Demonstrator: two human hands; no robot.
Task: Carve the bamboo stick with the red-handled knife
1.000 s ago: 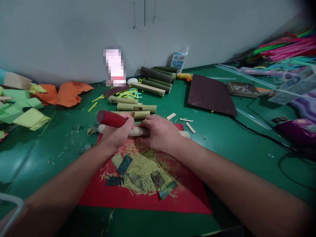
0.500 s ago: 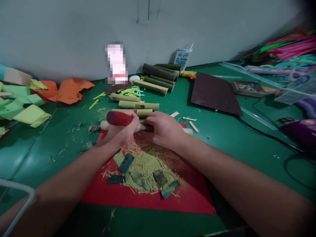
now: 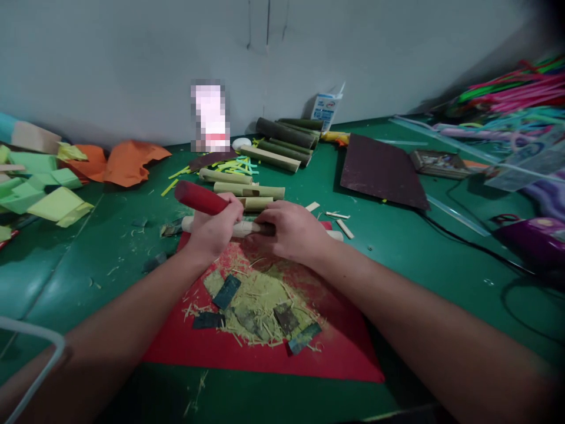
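Note:
My left hand (image 3: pixel 214 229) is closed around a tool with a thick red handle (image 3: pixel 200 197). The handle sticks up and out to the left, and the tool's working end is hidden. A pale bamboo piece (image 3: pixel 242 228) lies crosswise between my hands. My right hand (image 3: pixel 295 228) has its fingers curled over this piece, where a dark part shows by the fingertips. Under both hands lies a red sheet (image 3: pixel 185 353) with a heap of yellowish shavings and dust (image 3: pixel 265 294). Several dark flat scraps (image 3: pixel 226 291) rest on the heap.
Cut bamboo pieces (image 3: pixel 249 190) and darker bamboo tubes (image 3: pixel 285 132) lie beyond my hands. A dark brown sheet (image 3: pixel 384 171) is to their right. Orange paper (image 3: pixel 135 162) and green folded paper (image 3: pixel 33 168) sit left. A purple device (image 3: pixel 536 241) with a black cord lies far right.
My left hand has shifted slightly left and the red handle has tilted, its free end farther left and higher. The right hand has stayed on the bamboo piece.

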